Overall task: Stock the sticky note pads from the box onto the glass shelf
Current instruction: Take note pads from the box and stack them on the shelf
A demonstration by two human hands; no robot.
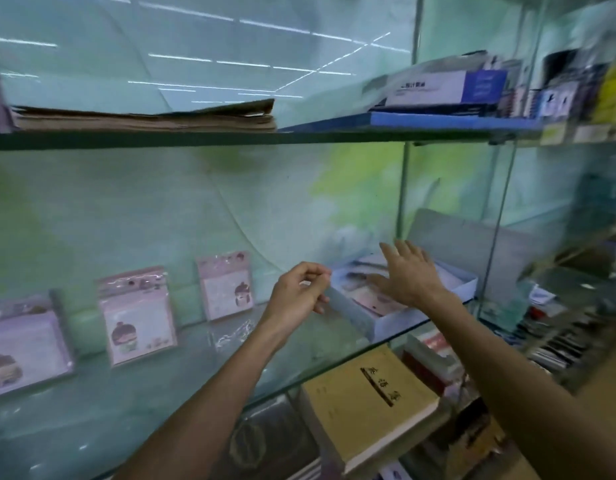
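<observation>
Three pink sticky note pads in clear wrap lean against the back wall on the glass shelf (195, 382): one at the left (22, 344), one in the middle (137, 315), one further right (226, 285). A white open box (420, 317) with more pads inside sits at the shelf's right end. My right hand (408, 275) hovers over the box with fingers spread, holding nothing. My left hand (297, 294) has curled fingers at the box's left wall; whether it pinches the wall is blurred.
An upper glass shelf (230, 138) carries a brown paper stack (143, 116) and blue-white boxes (438, 88). Below the shelf lie a yellow book (365, 400) and other books. A glass divider (496, 216) stands right of the box, with stationery beyond.
</observation>
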